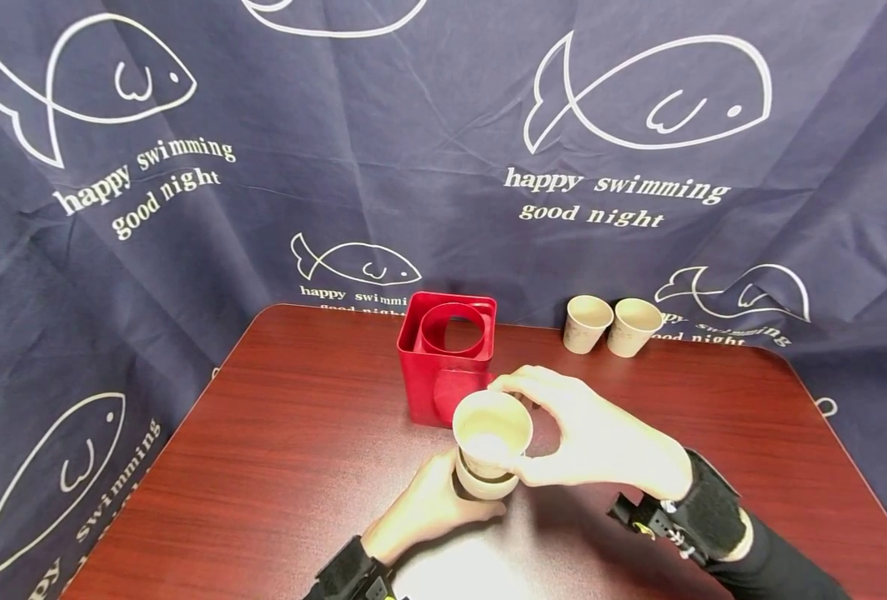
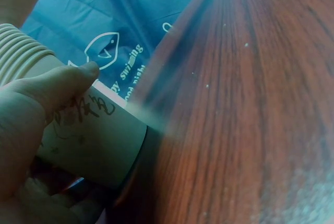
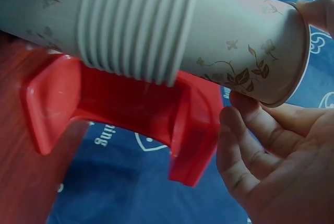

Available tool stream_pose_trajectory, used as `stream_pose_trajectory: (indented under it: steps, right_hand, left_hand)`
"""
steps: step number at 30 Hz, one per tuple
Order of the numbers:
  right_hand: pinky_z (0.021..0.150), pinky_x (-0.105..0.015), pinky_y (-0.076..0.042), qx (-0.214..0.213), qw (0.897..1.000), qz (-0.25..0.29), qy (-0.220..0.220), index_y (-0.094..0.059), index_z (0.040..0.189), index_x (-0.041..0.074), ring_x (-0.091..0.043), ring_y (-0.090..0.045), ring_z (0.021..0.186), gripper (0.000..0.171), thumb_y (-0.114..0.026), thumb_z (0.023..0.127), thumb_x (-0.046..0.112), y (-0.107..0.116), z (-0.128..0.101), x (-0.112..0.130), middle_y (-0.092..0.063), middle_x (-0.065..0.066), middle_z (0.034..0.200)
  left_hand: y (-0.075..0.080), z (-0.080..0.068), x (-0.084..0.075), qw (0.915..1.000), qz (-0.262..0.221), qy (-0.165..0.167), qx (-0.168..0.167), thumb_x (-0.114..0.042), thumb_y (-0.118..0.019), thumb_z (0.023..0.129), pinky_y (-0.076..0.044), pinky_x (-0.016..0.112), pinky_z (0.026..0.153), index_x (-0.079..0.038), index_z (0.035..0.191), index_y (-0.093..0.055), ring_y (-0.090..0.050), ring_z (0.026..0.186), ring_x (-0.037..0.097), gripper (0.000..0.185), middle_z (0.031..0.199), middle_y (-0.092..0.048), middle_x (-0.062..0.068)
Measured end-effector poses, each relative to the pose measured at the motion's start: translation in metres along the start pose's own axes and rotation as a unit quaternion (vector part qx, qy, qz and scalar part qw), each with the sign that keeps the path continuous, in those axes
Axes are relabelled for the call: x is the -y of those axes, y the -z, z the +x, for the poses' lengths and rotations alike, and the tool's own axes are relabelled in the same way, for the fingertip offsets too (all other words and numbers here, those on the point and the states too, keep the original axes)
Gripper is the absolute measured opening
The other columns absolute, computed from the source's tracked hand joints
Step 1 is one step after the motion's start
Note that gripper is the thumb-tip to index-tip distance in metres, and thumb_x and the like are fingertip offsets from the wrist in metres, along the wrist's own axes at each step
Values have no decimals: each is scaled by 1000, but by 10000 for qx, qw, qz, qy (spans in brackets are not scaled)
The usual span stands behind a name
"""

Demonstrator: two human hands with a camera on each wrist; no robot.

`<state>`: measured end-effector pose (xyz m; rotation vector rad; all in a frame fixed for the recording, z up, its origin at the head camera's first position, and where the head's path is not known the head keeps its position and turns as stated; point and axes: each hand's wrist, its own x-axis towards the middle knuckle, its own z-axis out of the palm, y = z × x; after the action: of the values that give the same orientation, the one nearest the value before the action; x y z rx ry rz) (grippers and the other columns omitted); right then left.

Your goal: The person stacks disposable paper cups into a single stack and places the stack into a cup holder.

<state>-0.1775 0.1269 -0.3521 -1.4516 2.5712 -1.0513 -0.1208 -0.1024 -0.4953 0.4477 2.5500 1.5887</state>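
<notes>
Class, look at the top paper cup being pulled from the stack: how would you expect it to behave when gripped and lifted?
The top cup is thin paper, so probably very light and easily dented by a hard grip. It sits nested in the stack, whose rims pack tightly, so it may stick and drag others along. Hence perhaps the left hand holding the stack while the right hand pulls.

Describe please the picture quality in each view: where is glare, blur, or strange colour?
Head view: sharp, with bright glare on the table near the wrists and wide-angle bending at the edges. Left wrist view: a bluish-green tint, the left hand and cup stack soft, the wood grain streaked. Right wrist view: the cup rims and red holder slightly blurred.
</notes>
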Motion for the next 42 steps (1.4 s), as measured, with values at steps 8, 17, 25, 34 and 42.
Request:
stream_pose_trajectory:
  steps: [8,17,25,34,42]
  right_hand:
    - [102,-27,-48,-124,9999,-12,21,-57,133,33,-1,-55,114,65,-89,76,37,-17,-7,-13,-58,22,124]
    - [107,-30,-45,2,10000,-79,23,-56,137,30,-4,-50,121,68,-87,78,42,-30,-11,-25,-56,17,131]
    - [105,-28,-46,79,9998,-83,-140,-56,137,33,-1,-51,120,70,-89,75,39,-34,-13,-26,-55,23,130]
    - [104,-28,-45,-22,9999,-136,-63,-58,132,34,0,-52,117,61,-86,79,46,-39,-15,-29,-56,24,126]
    - [105,-31,-46,89,9997,-128,-169,-56,135,33,-3,-52,118,63,-85,80,44,-38,-16,-28,-57,22,128]
  left_hand:
    - [0,-1,-1,10000,31,69,1,-40,-94,72,-54,27,89,-31,123,-62,-65,93,3,61,105,-70,-17]
    - [0,-2,-2,9999,87,95,-12,-44,-93,72,-53,28,88,-30,124,-61,-65,93,3,63,104,-69,-17]
    - [1,-1,-1,9999,-60,86,-13,-43,-93,72,-54,28,89,-30,125,-61,-65,94,4,63,105,-70,-16]
    - [0,-2,-1,10000,30,73,-60,-44,-93,72,-54,27,86,-30,125,-62,-64,91,4,63,104,-70,-16]
    - [1,-1,-1,10000,48,69,-25,-43,-93,72,-53,27,86,-29,126,-62,-64,92,4,65,105,-70,-16]
